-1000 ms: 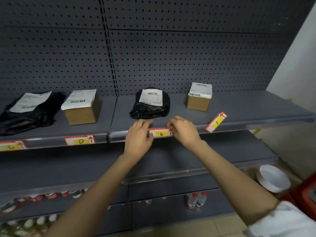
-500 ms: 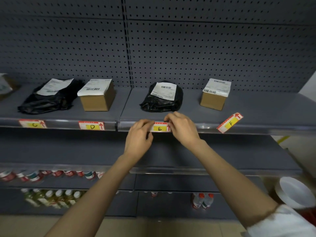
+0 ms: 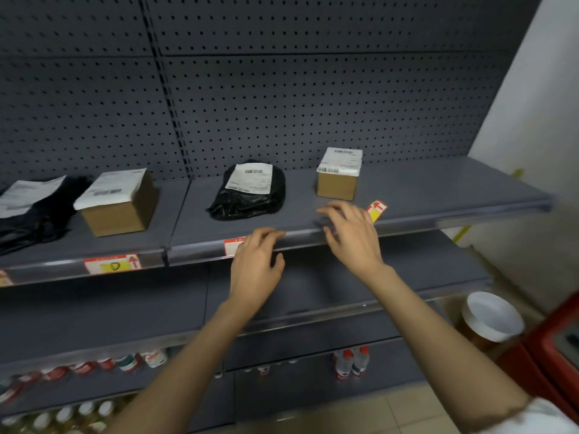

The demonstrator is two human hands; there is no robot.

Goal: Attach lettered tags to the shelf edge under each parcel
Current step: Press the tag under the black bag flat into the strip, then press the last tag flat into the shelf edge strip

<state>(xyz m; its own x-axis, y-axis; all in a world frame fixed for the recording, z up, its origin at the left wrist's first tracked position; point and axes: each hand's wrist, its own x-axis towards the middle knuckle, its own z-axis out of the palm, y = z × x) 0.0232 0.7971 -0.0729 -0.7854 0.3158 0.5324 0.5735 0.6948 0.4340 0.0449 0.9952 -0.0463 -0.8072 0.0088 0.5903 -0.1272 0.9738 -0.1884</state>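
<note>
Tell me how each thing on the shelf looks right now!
D tag: flat in the shelf edge, under a box.
E tag: in the edge, mostly hidden by the left hand.
F tag: loose, tilted, partly behind the right hand.
Left hand: open, over the E tag.
Right hand: open, reaching toward the F tag.
Right box: closed, upright.
Middle bag: sealed, label up.

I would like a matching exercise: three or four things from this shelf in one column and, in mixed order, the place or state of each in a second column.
1. D tag
2. loose tag
3. white bowl
4. black bag parcel

a. tilted, partly behind the right hand
b. low at the right, below the shelves
c. on the shelf edge under the left cardboard box
d. on the shelf between two cardboard boxes

Pairs: 1-c, 2-a, 3-b, 4-d
</note>
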